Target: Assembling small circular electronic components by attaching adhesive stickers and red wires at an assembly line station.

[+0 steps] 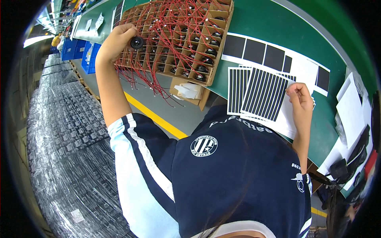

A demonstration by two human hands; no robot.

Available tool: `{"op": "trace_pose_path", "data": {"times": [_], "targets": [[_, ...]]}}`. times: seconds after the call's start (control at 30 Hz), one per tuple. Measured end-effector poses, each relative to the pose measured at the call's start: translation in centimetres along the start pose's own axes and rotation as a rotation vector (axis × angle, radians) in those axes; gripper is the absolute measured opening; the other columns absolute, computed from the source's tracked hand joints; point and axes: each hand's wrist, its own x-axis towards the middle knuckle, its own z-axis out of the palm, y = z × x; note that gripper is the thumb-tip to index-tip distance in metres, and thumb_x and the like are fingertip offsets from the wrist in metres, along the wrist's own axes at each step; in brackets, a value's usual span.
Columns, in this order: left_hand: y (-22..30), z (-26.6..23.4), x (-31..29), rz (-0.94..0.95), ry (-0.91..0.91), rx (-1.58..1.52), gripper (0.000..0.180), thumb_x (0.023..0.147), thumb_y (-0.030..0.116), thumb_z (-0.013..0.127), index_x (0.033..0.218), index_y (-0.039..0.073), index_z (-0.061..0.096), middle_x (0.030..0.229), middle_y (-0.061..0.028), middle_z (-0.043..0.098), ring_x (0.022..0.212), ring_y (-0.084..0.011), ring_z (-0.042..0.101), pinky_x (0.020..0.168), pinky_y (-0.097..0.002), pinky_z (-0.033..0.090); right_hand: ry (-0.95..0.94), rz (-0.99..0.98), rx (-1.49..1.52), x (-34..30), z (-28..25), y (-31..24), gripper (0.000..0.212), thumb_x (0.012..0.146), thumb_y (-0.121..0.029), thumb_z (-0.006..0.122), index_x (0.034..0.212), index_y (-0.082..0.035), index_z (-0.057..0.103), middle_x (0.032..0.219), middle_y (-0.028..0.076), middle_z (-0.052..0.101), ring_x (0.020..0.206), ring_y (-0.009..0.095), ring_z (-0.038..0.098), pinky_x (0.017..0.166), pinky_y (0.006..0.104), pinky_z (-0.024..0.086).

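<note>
My left hand is closed at the left end of a divided cardboard box. At its fingers is a small round black speaker, face up, above the box's edge. My right hand is over the green table, thumb and fingers pinched at the right corner of a white sheet with black strips. That sheet lies tilted over another striped sheet. The cardboard box holds several black round parts in its compartments, with red wires tangled over them and hanging off the near edge.
White sheets with black rectangles lie farther back on the green table. Below the box, a small open carton holds white pieces. Blue bins and plastic-wrapped stacks stand at the left. Papers and black items crowd the right.
</note>
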Motion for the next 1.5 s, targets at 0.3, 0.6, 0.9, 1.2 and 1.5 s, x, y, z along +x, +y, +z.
{"op": "trace_pose_path", "data": {"times": [0.3, 0.6, 0.9, 1.2, 1.5], "targets": [[1.6, 0.6, -0.7, 0.0, -0.106, -0.498, 0.019, 0.084, 0.027, 0.046, 0.085, 0.008, 0.047, 0.054, -0.0022, 0.045, 0.041, -0.007, 0.037, 0.037, -0.0194, 0.027, 0.007, 0.003, -0.017, 0.0, 0.0, 0.1, 0.004, 0.083, -0.005, 0.05, 0.083, -0.001, 0.05, 0.073, -0.001, 0.05, 0.066, 0.004, 0.045, 0.062, 0.0159, 0.036], [1.9, 0.9, -0.2, -0.083, 0.132, -0.204, 0.033, 0.082, 0.035, 0.051, 0.062, 0.009, 0.048, 0.049, 0.0029, 0.04, 0.037, -0.0047, 0.031, 0.037, -0.0191, 0.024, 0.032, 0.018, -0.027, 0.0, 0.2, 0.1, 0.004, 0.083, -0.005, 0.05, 0.083, -0.001, 0.049, 0.073, -0.001, 0.05, 0.067, 0.004, 0.045, 0.063, 0.0162, 0.036], [0.4, 0.5, 0.3, -0.02, -0.007, -0.247, 0.028, 0.085, 0.036, 0.047, 0.079, 0.009, 0.051, 0.051, 0.0028, 0.044, 0.039, -0.003, 0.038, 0.034, -0.017, 0.024, 0.018, -0.004, -0.008, 0.0, 0.1, 0.0, 0.003, 0.083, -0.004, 0.05, 0.083, -0.001, 0.049, 0.074, -0.001, 0.05, 0.067, 0.004, 0.045, 0.063, 0.0159, 0.036], [-2.8, -0.6, 2.1, 0.011, 0.159, -0.191, 0.016, 0.079, 0.022, 0.056, 0.081, 0.006, 0.056, 0.056, 0.0029, 0.044, 0.044, -0.0038, 0.036, 0.039, -0.0184, 0.026, 0.013, -0.005, 0.004, 0.0, 0.2, 0.0, 0.004, 0.083, -0.005, 0.051, 0.083, -0.001, 0.05, 0.073, -0.002, 0.049, 0.067, 0.003, 0.044, 0.061, 0.0152, 0.035], [3.3, -0.6, -1.3, 0.331, 0.536, -0.224, 0.02, 0.074, 0.005, 0.059, 0.091, 0.004, 0.048, 0.061, 0.0016, 0.045, 0.049, -0.0041, 0.036, 0.043, -0.0182, 0.025, 0.032, 0.003, -0.012, 0.0, 0.1, 0.1, 0.004, 0.083, -0.005, 0.051, 0.082, -0.001, 0.05, 0.071, -0.002, 0.05, 0.065, 0.003, 0.044, 0.06, 0.0154, 0.036]]}}
